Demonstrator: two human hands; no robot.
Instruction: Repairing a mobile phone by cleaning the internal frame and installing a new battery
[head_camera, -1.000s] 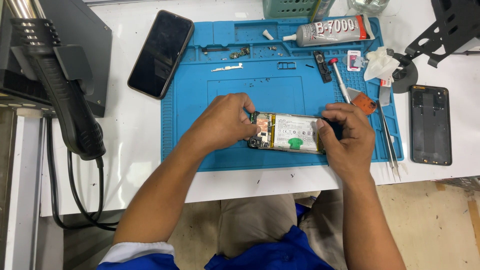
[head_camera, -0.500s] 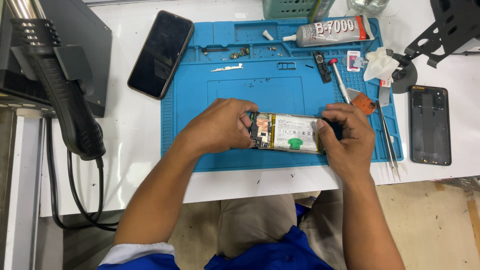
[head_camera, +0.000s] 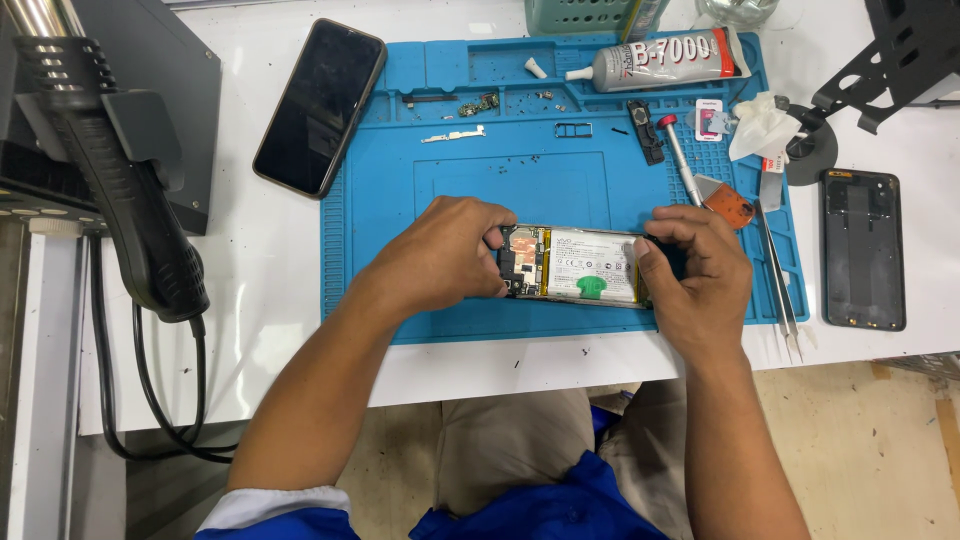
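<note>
Between both grips, opened phone lies flat on blue mat.

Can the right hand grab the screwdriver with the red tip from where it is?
Probably yes: the screwdriver lies bare on the blue mat, just beyond the right hand, nothing between, though that hand holds the opened phone.

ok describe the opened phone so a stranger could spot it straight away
Find the blue work mat on the white table; at its near edge both hands grip an opened phone. Unlike the two dark, closed pieces off the mat, its white battery shows.
</note>
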